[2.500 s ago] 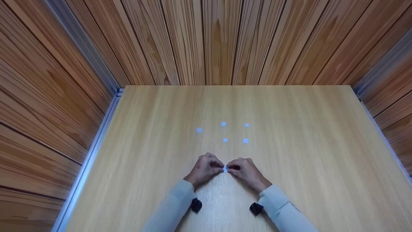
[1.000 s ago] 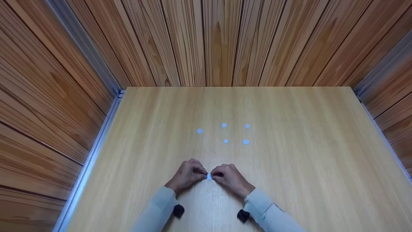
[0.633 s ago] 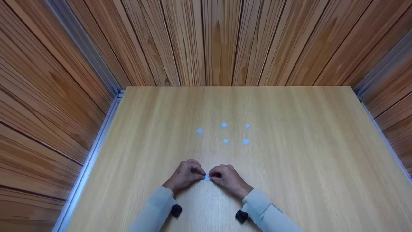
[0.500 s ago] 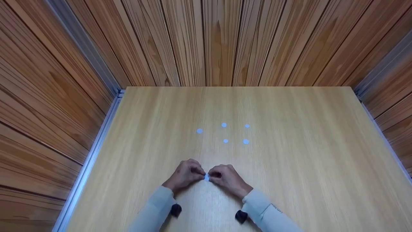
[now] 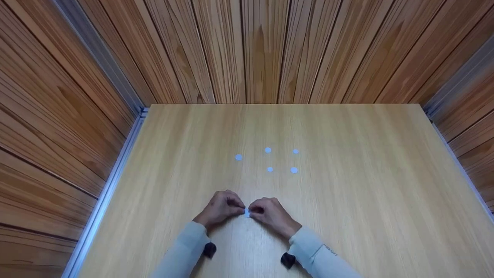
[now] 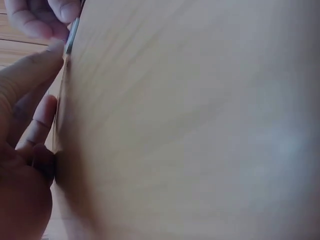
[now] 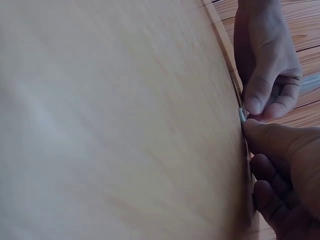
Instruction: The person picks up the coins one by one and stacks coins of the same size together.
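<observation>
Toward the near side of the table (image 5: 366, 173), left of its middle: small pale piece (image 5: 247, 212) pinched from both sides

Left hand (image 5: 223, 207) clamps the piece's left side, apparently between thumb and forefinger; right hand (image 5: 272, 212) does likewise on the right, fingertips nearly meeting; wrist views show a thin sliver close to the tabletop; cannot tell whether it rests there or hangs just above; fingers hide most of its outline.

Between the hands and the far edge lie five pale-blue discs (image 5: 268, 150), flat and apart; three nearer that edge, two nearer the hands; none touched.

Step in hand, by my judgement: two-handed fingertip work on this one piece, perhaps peeling or parting; cannot tell which; next move seems to call for an even pinch and small, opposed fingertip motion, low over the wood.
</observation>
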`<action>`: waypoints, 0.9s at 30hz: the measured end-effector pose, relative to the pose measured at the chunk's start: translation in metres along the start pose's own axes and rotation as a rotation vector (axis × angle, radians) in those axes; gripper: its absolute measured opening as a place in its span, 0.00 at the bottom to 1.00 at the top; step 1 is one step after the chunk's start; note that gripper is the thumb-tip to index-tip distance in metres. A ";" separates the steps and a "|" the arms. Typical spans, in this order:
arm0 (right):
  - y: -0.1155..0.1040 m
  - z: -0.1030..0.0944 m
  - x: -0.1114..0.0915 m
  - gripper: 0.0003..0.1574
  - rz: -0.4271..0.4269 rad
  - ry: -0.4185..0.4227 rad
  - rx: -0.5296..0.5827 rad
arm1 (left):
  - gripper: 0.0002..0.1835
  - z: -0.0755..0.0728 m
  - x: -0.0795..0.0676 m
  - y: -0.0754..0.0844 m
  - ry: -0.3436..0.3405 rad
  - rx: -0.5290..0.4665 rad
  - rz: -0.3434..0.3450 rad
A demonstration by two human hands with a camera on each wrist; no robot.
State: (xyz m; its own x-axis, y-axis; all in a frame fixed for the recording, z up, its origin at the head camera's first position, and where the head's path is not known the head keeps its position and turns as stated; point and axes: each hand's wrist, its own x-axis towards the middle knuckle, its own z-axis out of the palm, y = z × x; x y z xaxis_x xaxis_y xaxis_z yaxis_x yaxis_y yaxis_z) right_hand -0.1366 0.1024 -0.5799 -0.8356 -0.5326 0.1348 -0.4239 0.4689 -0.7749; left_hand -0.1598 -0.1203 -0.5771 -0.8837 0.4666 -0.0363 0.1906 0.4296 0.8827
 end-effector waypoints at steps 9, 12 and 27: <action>0.001 0.000 -0.001 0.06 0.010 -0.002 -0.018 | 0.05 -0.009 0.012 -0.004 0.052 -0.011 -0.030; 0.000 0.001 0.000 0.07 0.020 -0.009 -0.006 | 0.05 -0.015 0.016 -0.006 0.087 -0.024 -0.034; -0.002 0.000 0.000 0.06 0.045 -0.004 0.014 | 0.14 -0.033 0.045 -0.009 0.225 -0.122 -0.126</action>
State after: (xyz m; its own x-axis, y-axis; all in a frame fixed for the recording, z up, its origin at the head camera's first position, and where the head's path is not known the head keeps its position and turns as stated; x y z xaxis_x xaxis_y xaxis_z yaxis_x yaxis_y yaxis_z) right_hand -0.1360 0.1017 -0.5787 -0.8521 -0.5143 0.0970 -0.3811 0.4827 -0.7885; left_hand -0.2154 -0.1291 -0.5713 -0.9724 0.2267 -0.0561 0.0329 0.3709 0.9281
